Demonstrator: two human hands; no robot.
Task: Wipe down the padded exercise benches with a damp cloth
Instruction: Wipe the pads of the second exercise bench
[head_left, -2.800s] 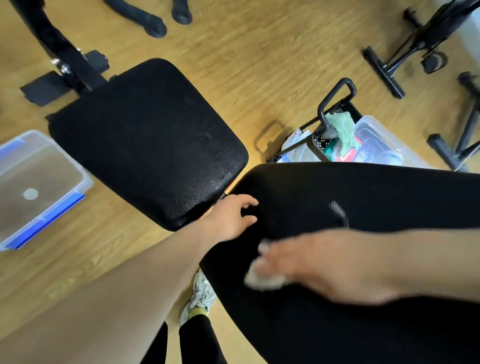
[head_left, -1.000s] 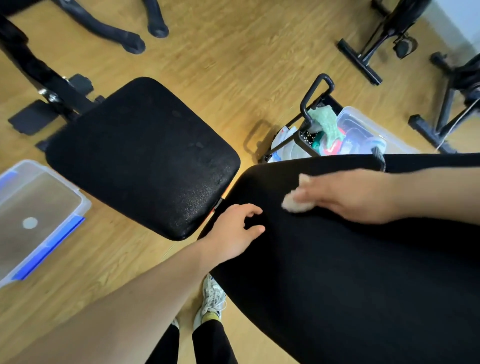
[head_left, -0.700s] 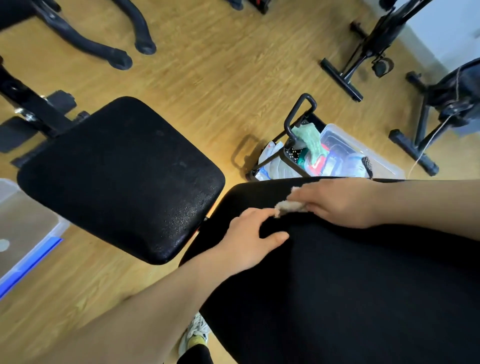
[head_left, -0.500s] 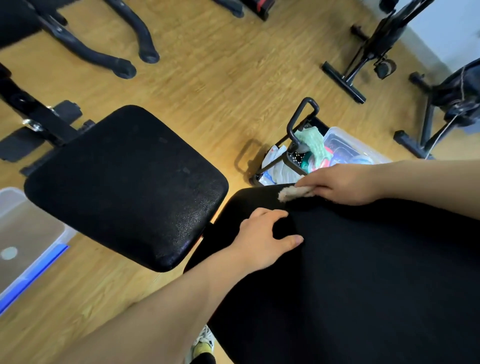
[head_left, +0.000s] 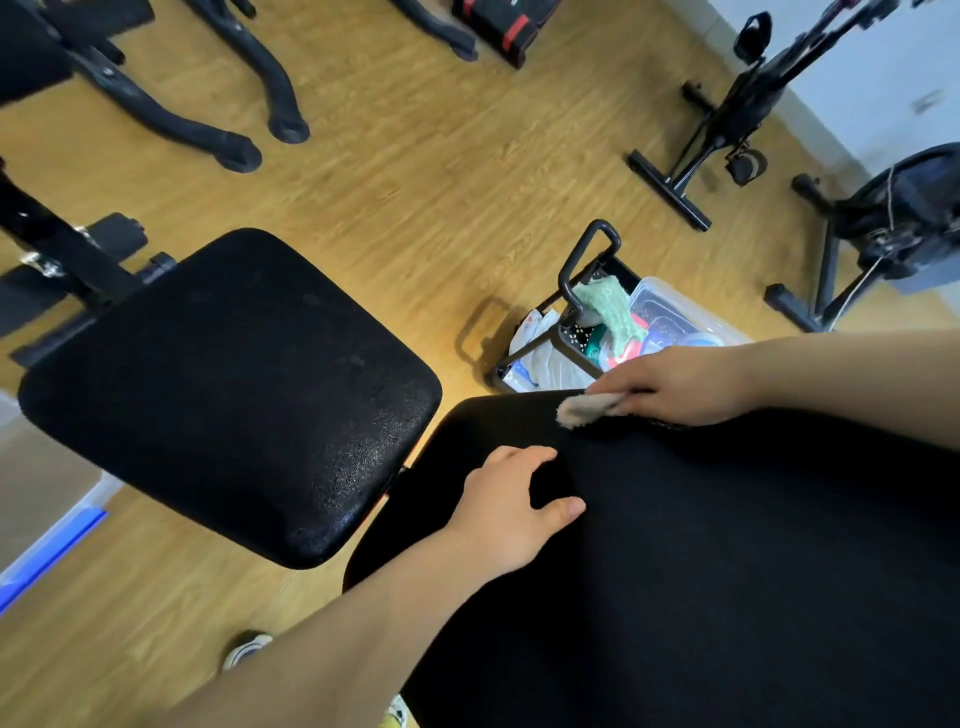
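The right hand (head_left: 680, 384) reaches in from the right edge, forearm bare and nearly level, knuckles up and fingers curled down around a small off-white cloth (head_left: 589, 408). The cloth's fuzzy end sticks out past the fingertips toward the left and lies on the far edge of the large black back pad (head_left: 727, 571), close to its rounded corner. The left hand (head_left: 511, 512) comes in from the lower left on a long bare forearm that crosses the frame diagonally; it rests palm down on the same pad, holding nothing, with the fingers spread and the thumb stretched out to the right, so a dark gap of pad shows between thumb and forefinger. The two hands are near each other but apart, the left one lower and nearer the pad's left rim. Just beyond that rim sits the bench's separate black seat pad (head_left: 234, 395), its textured surface catching a speckled sheen along the near corner. Behind the right hand, on the wooden floor (head_left: 415, 171), stands a black-handled caddy (head_left: 587, 270) with a green cloth (head_left: 610, 306) draped in it and a clear plastic container (head_left: 675, 306) beside it. A clear bin with a blue edge (head_left: 47, 530) shows at the left edge. A sneaker toe (head_left: 249, 647) peeks out below the left forearm. Black frames of other exercise machines (head_left: 727, 119) ring the far floor.
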